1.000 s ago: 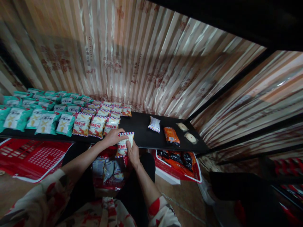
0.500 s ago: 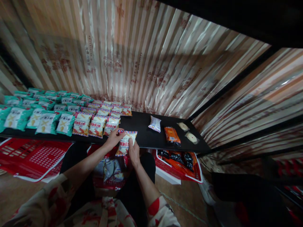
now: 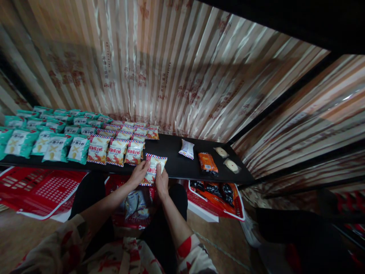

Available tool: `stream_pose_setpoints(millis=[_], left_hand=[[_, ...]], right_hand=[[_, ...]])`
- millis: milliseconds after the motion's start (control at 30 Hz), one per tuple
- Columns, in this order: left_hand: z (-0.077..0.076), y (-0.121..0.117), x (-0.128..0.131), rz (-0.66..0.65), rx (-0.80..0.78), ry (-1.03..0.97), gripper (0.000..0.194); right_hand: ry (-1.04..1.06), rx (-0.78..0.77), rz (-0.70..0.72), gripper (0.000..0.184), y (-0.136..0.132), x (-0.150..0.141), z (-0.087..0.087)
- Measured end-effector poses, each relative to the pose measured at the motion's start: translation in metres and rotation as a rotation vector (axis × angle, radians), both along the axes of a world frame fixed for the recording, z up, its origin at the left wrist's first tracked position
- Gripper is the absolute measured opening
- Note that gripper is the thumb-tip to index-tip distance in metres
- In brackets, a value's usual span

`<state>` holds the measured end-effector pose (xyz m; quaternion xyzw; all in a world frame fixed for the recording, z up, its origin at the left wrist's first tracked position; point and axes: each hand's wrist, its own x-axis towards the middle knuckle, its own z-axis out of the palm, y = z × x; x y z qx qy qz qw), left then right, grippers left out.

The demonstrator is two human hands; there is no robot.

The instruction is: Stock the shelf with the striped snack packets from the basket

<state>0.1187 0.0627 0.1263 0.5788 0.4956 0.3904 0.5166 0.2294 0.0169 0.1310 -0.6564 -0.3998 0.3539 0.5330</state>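
One snack bag is held at the front edge of the black shelf, directly between the two hands. Its left side is gripped by the left hand, its right side by the right hand, with a thumb laid over the front; neither hand is clearly nearer. Its long axis is pointed away from the body, the top leaned slightly right. Just to its left, three matching white bags are lined up in front, the left hand being closer to them; those behind are too overlapped to be counted. Farther left, five green bags can be made out along the front, one cut off by the picture's edge, with more behind. To the right are placed one lone bag, one orange packet and two round pale packets. Below, three red baskets are seen.
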Motion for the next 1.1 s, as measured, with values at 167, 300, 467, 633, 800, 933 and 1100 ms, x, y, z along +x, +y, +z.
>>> stream_pose_setpoints(millis=[167,300,467,633,800,933,1100], left_hand=[[-0.009,-0.004,0.001,-0.016,-0.009,0.031,0.042],[-0.013,-0.007,0.002,-0.041,-0.012,0.051,0.043],[-0.016,-0.015,0.006,-0.048,0.01,0.005,0.044],[-0.019,-0.021,0.008,-0.068,-0.019,-0.058,0.049],[-0.024,-0.023,0.009,-0.045,-0.015,-0.092,0.049],[-0.028,-0.02,0.01,0.034,-0.024,-0.096,0.046],[-0.031,-0.015,0.011,0.098,-0.018,-0.023,0.041]], right_hand=[[-0.059,-0.051,-0.045,0.064,0.004,0.003,-0.005],[-0.091,-0.084,-0.066,0.067,0.004,0.004,-0.005],[-0.123,-0.123,-0.09,0.069,0.004,0.006,0.002],[-0.152,-0.159,-0.098,0.069,0.005,0.008,0.009],[-0.17,-0.161,-0.068,0.068,0.006,0.009,0.011],[-0.143,-0.135,-0.012,0.063,0.005,0.01,0.011],[-0.211,-0.203,0.002,0.056,0.001,0.01,0.009]])
